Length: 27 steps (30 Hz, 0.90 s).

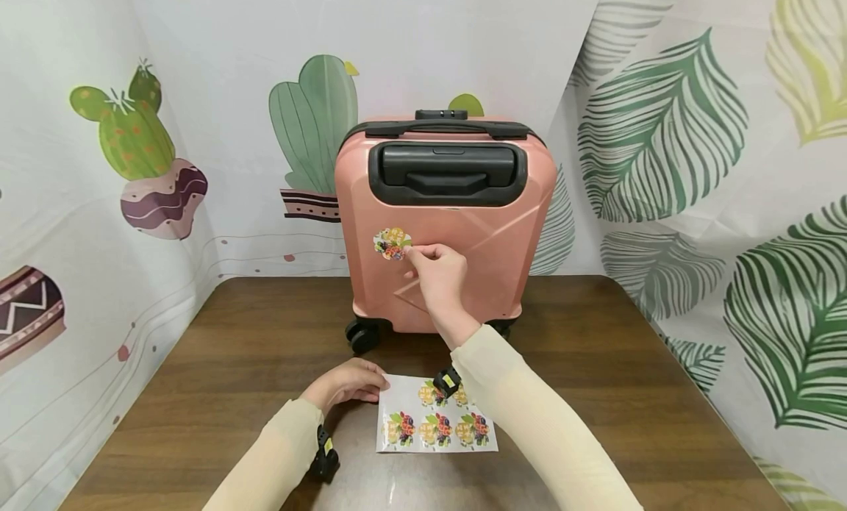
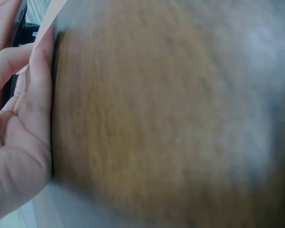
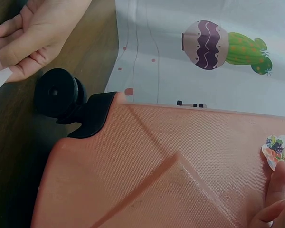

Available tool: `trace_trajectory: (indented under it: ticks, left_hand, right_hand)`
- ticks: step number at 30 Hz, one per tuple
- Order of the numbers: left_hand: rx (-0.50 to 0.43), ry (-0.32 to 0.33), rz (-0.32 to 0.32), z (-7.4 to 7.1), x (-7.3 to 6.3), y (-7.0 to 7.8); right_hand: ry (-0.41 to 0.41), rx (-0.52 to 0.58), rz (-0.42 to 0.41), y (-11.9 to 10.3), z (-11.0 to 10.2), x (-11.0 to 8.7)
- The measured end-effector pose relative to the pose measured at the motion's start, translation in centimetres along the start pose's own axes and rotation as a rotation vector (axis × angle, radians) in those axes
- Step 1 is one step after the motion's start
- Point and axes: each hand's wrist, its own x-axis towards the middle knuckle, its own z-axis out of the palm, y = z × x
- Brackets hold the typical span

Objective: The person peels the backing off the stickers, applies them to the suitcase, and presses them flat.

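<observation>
Sticker (image 1: 392, 243) looks light, bendy, probably tacky; edge hold suits it. My right fingers (image 1: 425, 250) pinch its rim, left fingers (image 1: 367, 379) pinch the sheet (image 1: 401, 393).

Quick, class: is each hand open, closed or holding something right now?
Left hand: holding the sticker sheet at its edge.
Right hand: holding a fruit sticker between thumb and finger.

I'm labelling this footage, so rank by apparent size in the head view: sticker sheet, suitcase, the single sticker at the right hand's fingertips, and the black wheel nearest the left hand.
1. Suitcase
2. Sticker sheet, though partly covered
3. Single sticker and black wheel: too alike to rank
</observation>
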Motion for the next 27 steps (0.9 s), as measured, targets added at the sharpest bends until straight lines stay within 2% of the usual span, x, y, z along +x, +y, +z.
trace_trajectory:
  ticks: [27]
  left_hand:
    - [0.0,-0.002,-0.009,-0.08,0.19,-0.17]
  right_hand:
    - [0.012,0.013,0.01,0.07,0.29,-0.34]
